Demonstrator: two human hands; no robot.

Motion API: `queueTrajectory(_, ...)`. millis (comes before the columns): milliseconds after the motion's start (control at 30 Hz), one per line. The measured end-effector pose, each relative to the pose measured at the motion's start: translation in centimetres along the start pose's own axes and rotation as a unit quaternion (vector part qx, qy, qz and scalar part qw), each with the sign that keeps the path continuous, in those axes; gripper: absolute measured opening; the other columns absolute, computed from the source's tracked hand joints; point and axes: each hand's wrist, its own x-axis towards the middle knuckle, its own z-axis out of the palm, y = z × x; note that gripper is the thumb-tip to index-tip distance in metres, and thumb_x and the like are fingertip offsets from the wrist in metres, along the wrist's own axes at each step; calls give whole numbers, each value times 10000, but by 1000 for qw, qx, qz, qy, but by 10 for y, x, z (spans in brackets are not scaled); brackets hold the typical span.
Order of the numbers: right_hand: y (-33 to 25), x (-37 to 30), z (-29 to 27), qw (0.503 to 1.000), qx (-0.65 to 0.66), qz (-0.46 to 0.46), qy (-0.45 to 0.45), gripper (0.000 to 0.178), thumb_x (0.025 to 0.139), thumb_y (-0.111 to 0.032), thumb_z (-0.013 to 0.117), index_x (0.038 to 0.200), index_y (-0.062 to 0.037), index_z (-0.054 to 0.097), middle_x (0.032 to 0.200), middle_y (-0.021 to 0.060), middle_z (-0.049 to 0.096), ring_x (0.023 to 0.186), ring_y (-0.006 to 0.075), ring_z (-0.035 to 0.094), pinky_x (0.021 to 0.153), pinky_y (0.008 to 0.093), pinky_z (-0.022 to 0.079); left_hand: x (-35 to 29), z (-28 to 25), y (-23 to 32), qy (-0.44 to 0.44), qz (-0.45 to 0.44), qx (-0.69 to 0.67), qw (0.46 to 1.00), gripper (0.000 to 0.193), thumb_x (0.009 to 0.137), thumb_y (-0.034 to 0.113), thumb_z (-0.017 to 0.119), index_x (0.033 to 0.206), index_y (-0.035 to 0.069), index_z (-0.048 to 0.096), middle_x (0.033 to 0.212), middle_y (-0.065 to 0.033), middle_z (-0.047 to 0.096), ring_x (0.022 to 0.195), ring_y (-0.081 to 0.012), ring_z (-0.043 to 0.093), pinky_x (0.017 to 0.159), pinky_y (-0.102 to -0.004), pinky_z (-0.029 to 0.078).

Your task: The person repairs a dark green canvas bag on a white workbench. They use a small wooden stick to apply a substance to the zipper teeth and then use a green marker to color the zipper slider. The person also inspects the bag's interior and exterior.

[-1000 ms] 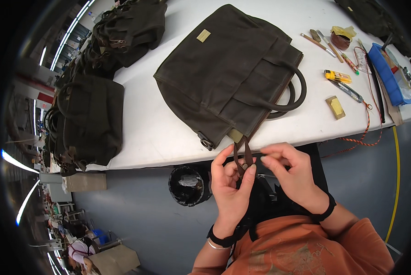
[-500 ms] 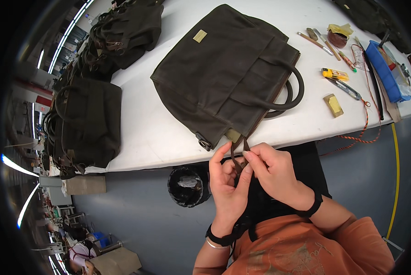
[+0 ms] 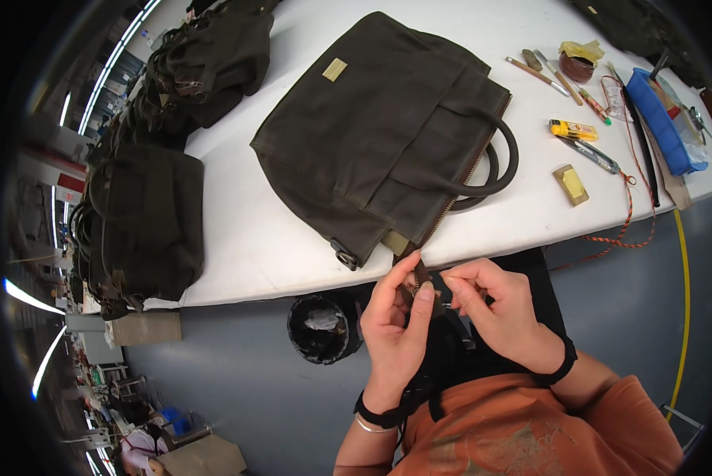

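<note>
A dark olive handbag (image 3: 356,135) lies on its side on the white table, its two rounded handles to the right. The brown end of its zipper (image 3: 420,274) hangs past the table's near edge. My left hand (image 3: 394,325) pinches that zipper end between thumb and fingers. Just right of it, my right hand (image 3: 505,313) is closed, thumb against forefinger, apart from the zipper tape; what it pinches is too small to make out. A dark buckle (image 3: 344,254) sits at the bag's near corner.
Several similar dark bags (image 3: 153,222) stand along the table's left. At right lie a yellow lighter (image 3: 573,129), thread snips (image 3: 594,155), a small block (image 3: 570,185), an orange cord (image 3: 631,210) and a blue tray (image 3: 664,119). A lined bin (image 3: 320,327) stands below the table edge.
My right hand has let go of the zipper end and moved slightly right, still pinched. My left hand keeps its hold, and the tape ends now lie together in it.
</note>
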Motion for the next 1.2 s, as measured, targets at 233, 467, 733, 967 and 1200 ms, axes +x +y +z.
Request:
queueTrajectory(233, -4, 3, -11, 999, -40, -33, -7, 86, 918, -37, 631, 997, -6, 643, 703, 98, 650, 547, 169, 613, 512, 266, 461, 6, 11, 2, 14, -2, 31, 999, 430, 925, -56, 617, 1346, -28, 534, 1021, -12, 610, 895, -47, 564, 779, -178, 462)
queueTrajectory(467, -8, 3, -26, 998, -61, -35, 0, 81, 911, -38, 631, 987, -15, 640, 716, 107, 662, 559, 226, 637, 507, 305, 469, 10, 22, 8, 21, -38, -1, 999, 436, 956, -21, 586, 1377, -39, 475, 977, -91, 687, 901, -96, 646, 810, -215, 511)
queueTrajectory(733, -5, 3, -34, 995, -89, -50, -20, 90, 912, -65, 636, 993, -25, 639, 710, 108, 656, 580, 246, 646, 518, 322, 476, 13, 27, 8, 25, -44, 18, 999, 446, 969, -14, 556, 1398, -40, 435, 957, -126, 694, 841, -118, 666, 769, -238, 548)
queueTrajectory(967, -21, -2, -66, 992, -124, -20, -32, 66, 910, -70, 642, 950, -18, 648, 704, 109, 650, 585, 253, 645, 522, 321, 479, 14, 32, 5, 49, -66, -6, 997, 437, 969, -28, 524, 1394, -14, 422, 930, -144, 675, 806, -150, 674, 680, -303, 631)
queueTrajectory(1200, -35, 0, -114, 985, -169, -20, 34, 69, 913, -75, 648, 943, -14, 661, 645, 95, 626, 532, 207, 617, 508, 294, 465, 15, 29, 2, 40, -63, 53, 996, 434, 993, 68, 541, 1405, 13, 416, 907, -107, 642, 698, -145, 673, 577, -257, 601)
